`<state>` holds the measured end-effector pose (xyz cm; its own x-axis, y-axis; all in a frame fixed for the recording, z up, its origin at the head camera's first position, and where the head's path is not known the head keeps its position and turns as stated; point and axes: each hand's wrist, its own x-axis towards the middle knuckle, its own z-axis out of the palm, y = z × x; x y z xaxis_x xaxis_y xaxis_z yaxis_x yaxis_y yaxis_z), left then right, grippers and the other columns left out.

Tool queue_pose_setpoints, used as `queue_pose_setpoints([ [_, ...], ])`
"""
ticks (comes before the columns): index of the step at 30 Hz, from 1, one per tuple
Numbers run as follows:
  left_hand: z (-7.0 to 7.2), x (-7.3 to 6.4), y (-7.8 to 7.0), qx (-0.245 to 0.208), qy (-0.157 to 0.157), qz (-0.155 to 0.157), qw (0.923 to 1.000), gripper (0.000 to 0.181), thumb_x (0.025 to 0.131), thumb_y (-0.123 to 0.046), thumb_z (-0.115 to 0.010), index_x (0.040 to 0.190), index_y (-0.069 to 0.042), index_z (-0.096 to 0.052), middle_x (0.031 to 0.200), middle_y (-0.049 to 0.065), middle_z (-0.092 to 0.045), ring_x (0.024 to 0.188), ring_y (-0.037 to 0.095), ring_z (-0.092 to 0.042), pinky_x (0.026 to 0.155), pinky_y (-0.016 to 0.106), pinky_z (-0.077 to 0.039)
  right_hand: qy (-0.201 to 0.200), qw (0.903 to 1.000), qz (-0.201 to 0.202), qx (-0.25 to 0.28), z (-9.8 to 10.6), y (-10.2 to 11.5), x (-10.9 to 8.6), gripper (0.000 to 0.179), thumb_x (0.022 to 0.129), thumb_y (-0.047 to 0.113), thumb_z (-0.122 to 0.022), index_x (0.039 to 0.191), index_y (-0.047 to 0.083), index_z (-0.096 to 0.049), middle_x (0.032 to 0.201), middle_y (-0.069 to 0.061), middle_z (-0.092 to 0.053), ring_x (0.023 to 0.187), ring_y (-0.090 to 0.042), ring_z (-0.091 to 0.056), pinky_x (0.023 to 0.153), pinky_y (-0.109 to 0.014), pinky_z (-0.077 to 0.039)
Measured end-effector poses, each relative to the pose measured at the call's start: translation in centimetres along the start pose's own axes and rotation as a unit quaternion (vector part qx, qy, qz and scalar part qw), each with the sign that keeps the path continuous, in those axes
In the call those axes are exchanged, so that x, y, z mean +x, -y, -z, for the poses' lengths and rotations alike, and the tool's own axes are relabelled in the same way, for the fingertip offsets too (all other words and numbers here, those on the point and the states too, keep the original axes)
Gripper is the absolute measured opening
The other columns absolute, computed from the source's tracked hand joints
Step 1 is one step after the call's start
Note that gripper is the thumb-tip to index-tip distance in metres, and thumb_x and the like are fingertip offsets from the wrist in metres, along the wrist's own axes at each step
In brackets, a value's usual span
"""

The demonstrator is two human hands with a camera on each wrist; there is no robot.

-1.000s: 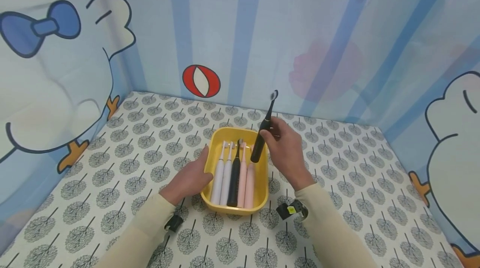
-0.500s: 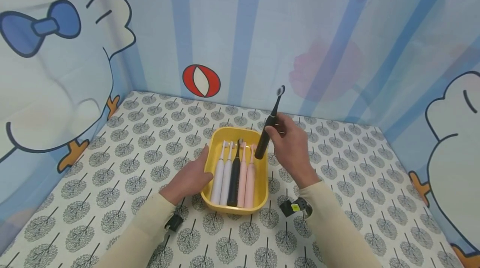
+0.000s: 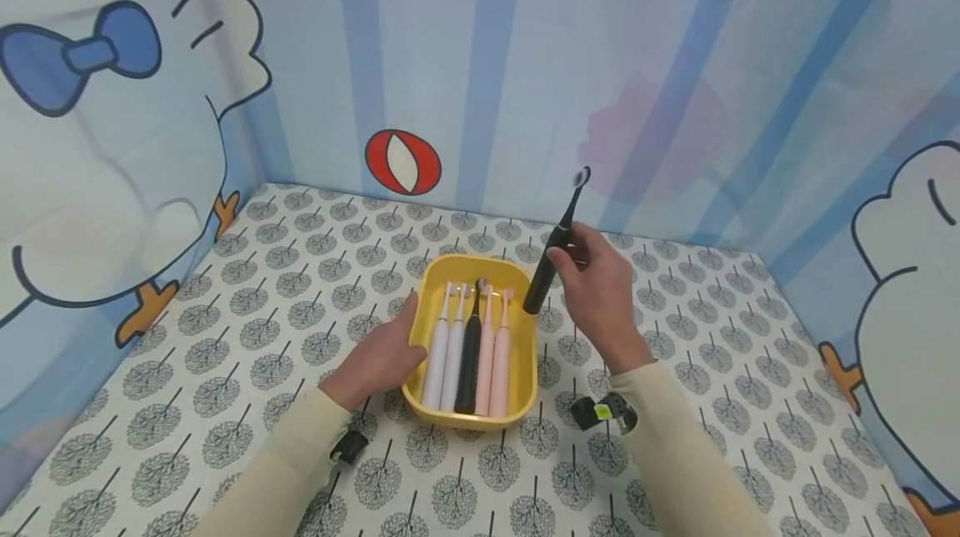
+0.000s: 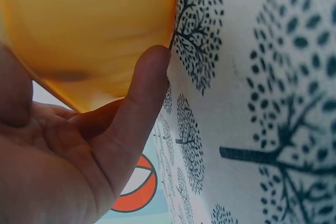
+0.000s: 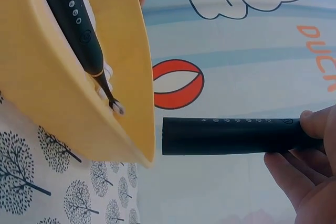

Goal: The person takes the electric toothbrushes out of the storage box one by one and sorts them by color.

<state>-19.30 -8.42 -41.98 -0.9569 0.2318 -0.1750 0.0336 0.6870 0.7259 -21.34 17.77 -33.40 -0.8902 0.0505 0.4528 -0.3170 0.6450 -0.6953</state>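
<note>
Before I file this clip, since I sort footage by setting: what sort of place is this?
Probably a small staged tabletop set: a cartoon-printed backdrop rises behind a surface covered in tree-patterned cloth, and the main props are a yellow tray and toothbrushes.

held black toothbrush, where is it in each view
Head: held black toothbrush right of centre, slanting, bristles up.
Left wrist: not in it.
Right wrist: its handle lies level, right half, below the middle.
Shared landmark: red-and-white ball print, in all three.

Even, diffuse light; weak shadows; wrist views slightly soft.
</note>
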Motion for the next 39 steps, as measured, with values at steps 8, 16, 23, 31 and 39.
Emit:
queue_pose_setpoints([
  [8, 0.0, 0.0, 0.0, -0.003, -0.001, 0.000, 1.0000, 0.089, 0.086, -0.011, -0.051, 0.157, -0.013, 0.002, 0.096, 0.015, -0.061, 0.059, 0.021, -0.056, 0.053, 0.034, -0.047, -0.010, 0.9999, -0.013, -0.002, 0.6, -0.7, 0.5, 0.043, 0.094, 0.022, -0.065, 0.132, 0.004, -0.056, 0.118, -0.010, -0.065, 0.102, -0.023, -0.065, 0.087, -0.035, -0.052],
  [16, 0.0, 0.0, 0.0, -0.003, -0.002, 0.003, 1.0000, 0.089, 0.086, -0.012, -0.052, 0.157, -0.015, 0.002, 0.090, 0.012, -0.060, 0.058, 0.021, -0.056, 0.053, 0.034, -0.047, -0.018, 0.9996, -0.018, -0.014, 1.0, -1.7, 0.9, 0.046, 0.095, 0.023, -0.064, 0.135, 0.003, -0.053, 0.120, -0.012, -0.064, 0.104, -0.025, -0.065, 0.088, -0.037, -0.051],
  [23, 0.0, -0.1, 0.0, 0.002, -0.003, -0.003, 1.0000, 0.089, 0.086, -0.012, -0.051, 0.157, -0.015, 0.003, 0.082, 0.009, -0.059, 0.057, 0.021, -0.057, 0.053, 0.034, -0.047, -0.030, 0.9987, -0.022, -0.036, 1.0, -3.2, 1.2, 0.040, 0.096, 0.023, -0.061, 0.131, 0.005, -0.056, 0.119, -0.012, -0.064, 0.105, -0.026, -0.064, 0.090, -0.040, -0.050],
  [31, 0.0, -0.1, 0.1, -0.005, -0.006, -0.006, 1.0000, 0.089, 0.086, -0.011, -0.051, 0.157, -0.013, 0.001, 0.085, 0.011, -0.060, 0.057, 0.021, -0.057, 0.053, 0.034, -0.047, -0.032, 0.9982, -0.029, -0.042, 0.6, -4.1, 1.1, 0.039, 0.097, 0.020, -0.059, 0.133, 0.004, -0.055, 0.120, -0.014, -0.063, 0.106, -0.027, -0.064, 0.090, -0.042, -0.050],
  [39, -0.1, -0.1, 0.2, 0.005, -0.009, -0.008, 0.9999, 0.088, 0.086, -0.012, -0.052, 0.157, -0.012, 0.001, 0.079, 0.008, -0.058, 0.056, 0.021, -0.056, 0.052, 0.034, -0.047, -0.034, 0.9976, -0.027, -0.054, 0.5, -4.3, 1.3, 0.038, 0.097, 0.020, -0.059, 0.132, 0.004, -0.056, 0.119, -0.014, -0.064, 0.105, -0.028, -0.064, 0.089, -0.043, -0.050],
])
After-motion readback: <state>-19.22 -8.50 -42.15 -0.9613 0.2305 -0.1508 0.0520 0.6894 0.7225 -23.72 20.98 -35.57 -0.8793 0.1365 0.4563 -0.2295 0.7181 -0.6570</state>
